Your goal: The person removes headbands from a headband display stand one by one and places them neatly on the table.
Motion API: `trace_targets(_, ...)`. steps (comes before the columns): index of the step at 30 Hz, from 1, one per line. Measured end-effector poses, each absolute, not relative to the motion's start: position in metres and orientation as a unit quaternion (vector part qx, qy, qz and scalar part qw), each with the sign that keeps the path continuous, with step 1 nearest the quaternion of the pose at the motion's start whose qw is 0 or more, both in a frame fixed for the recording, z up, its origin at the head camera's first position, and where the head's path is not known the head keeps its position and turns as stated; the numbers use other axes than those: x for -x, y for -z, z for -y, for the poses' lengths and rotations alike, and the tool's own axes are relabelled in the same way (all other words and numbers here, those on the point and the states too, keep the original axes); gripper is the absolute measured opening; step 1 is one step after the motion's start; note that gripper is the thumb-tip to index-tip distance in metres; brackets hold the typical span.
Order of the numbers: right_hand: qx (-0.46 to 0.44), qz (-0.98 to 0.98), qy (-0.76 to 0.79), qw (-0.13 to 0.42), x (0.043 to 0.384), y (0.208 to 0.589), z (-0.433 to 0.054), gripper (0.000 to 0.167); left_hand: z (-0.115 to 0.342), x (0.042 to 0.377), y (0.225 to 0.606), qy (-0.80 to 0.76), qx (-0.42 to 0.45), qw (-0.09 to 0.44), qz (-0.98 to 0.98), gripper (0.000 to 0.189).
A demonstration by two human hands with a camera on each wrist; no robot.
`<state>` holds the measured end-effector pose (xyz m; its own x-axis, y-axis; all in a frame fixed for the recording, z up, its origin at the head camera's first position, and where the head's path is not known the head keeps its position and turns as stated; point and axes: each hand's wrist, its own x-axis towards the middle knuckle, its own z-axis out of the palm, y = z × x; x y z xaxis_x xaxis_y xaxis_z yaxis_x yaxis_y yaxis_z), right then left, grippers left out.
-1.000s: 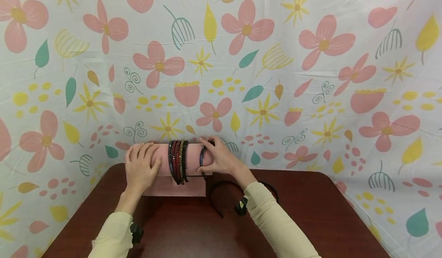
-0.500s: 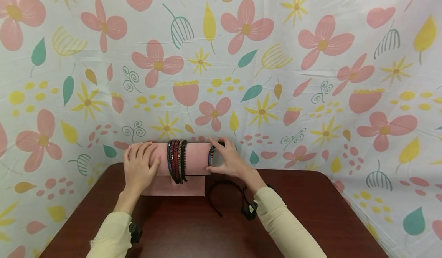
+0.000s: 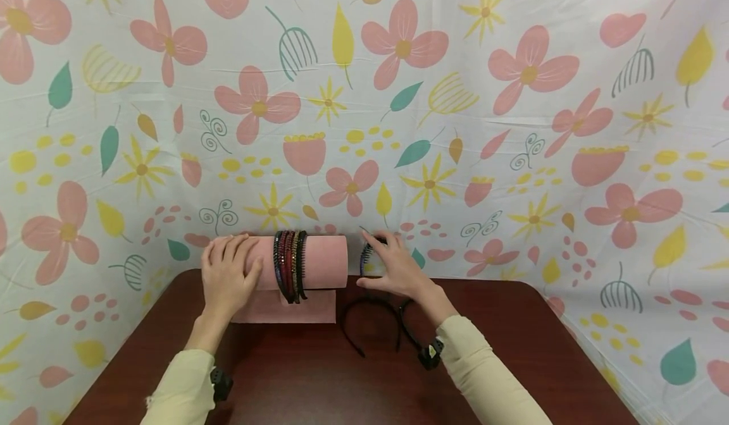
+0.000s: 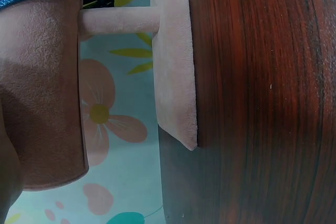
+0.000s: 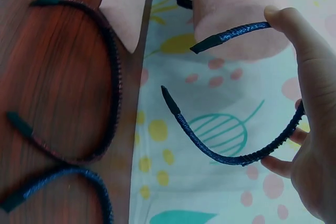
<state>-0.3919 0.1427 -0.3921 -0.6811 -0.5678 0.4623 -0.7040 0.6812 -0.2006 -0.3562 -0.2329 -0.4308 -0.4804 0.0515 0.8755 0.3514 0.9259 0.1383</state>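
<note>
The right hand (image 3: 401, 269) grips a blue headband (image 5: 242, 160) clear of the pink roll (image 3: 324, 260) to its left, which carries clustered headbands (image 3: 289, 267) and, farther along, the loosely draped left hand (image 3: 230, 276), with loose headbands (image 5: 115, 69) on the desk (image 3: 319, 374) below the right hand.

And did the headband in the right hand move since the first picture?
Yes, rightward: the headband was around the pink roll; now it's off, beyond the right end.
</note>
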Motion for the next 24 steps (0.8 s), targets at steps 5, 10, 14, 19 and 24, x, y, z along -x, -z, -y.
trace_targets(5,-0.343,0.904,-0.173,0.186,0.389,0.395,-0.157,0.1,0.233,0.356,0.43,0.151,0.118,0.5,0.845,0.048)
trace_targets(10,-0.326,0.911,-0.178,0.179,0.388,0.4,-0.173,0.1,0.232,0.357,0.431,0.154,0.122,0.508,0.839,0.047)
trace_targets(14,-0.312,0.916,-0.183,0.175,0.386,0.404,-0.186,0.098,0.233,0.357,0.431,0.158,0.124,0.503,0.84,0.047)
trace_targets(19,-0.3,0.919,-0.183,0.176,0.383,0.41,-0.199,0.094,0.233,0.356,0.431,0.153,0.123,0.499,0.844,0.047)
trace_targets(24,-0.29,0.925,-0.172,0.172,0.38,0.415,-0.213,0.092,0.233,0.357,0.431,0.153,0.124,0.498,0.845,0.047)
